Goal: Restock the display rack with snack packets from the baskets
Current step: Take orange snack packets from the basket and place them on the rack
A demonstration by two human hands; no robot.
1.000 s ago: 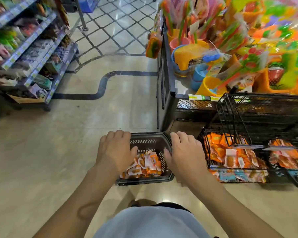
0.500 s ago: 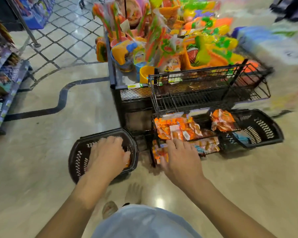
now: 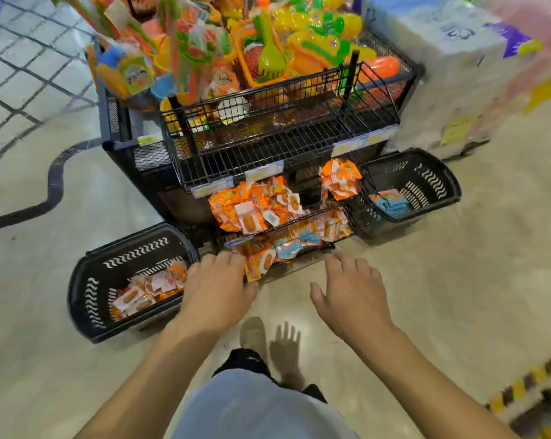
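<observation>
- Snack packets [image 3: 147,293] lie in the left basket [image 3: 131,245], on the floor at the front-left corner of the display rack [image 3: 268,147]; more fill its two lower tiers
- Changed: left hand [image 3: 217,293], inside that basket half a second ago, is now at the lowest tier's front-left edge
- Orange packet [image 3: 256,264] touches its fingertips; pinched or merely touched, cannot tell, palm hidden
- Judgement: basket-to-rack transfer under way; left basket not emptied
- Right hand [image 3: 350,293] spread, empty, over the floor before the tier's front edge; earlier it reached the packets there
</observation>
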